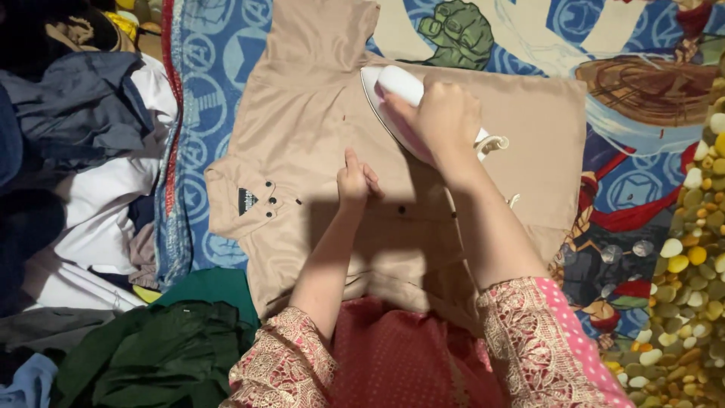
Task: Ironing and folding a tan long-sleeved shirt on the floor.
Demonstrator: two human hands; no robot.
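Observation:
A beige buttoned shirt (317,121) lies spread flat on a blue printed sheet (215,53). My right hand (445,117) grips the handle of a white clothes iron (396,94) that rests on the upper middle of the shirt. My left hand (355,181) presses on the fabric just below the iron, one finger pointing up, the others curled. Dark buttons and a black label sit near the collar at the left.
A heap of grey, white and dark clothes (83,159) lies at the left, with green garments (166,347) at the lower left. The iron's white cord (498,143) trails to the right. A pebble-patterned floor (695,264) runs along the right edge.

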